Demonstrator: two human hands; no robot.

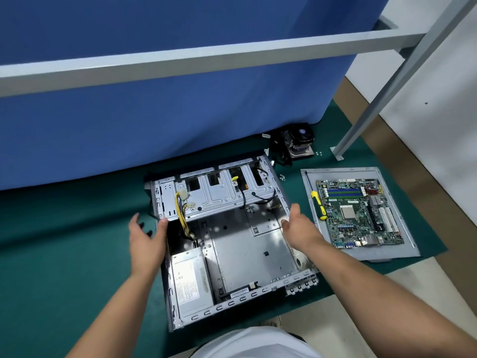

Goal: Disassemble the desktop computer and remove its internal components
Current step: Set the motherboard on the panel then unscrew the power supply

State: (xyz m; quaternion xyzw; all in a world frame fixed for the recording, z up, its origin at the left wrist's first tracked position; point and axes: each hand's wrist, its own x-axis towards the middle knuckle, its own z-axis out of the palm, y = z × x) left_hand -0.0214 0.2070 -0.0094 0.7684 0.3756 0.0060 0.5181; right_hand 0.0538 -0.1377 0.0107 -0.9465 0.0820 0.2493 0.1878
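Our fingers are spread and loose on both sides of the open computer case (247,244): our left hand (147,239) has its thumb on the case's left edge by the drive cage (214,195), our right hand (299,228) touches the right wall. Neither is clamped on anything. The case lies on a green mat (64,254), between our hands. The power supply (191,280) sits inside, near the left wrist. The motherboard (358,213) and a yellow screwdriver (318,205) lie on a panel (312,182) to the right.
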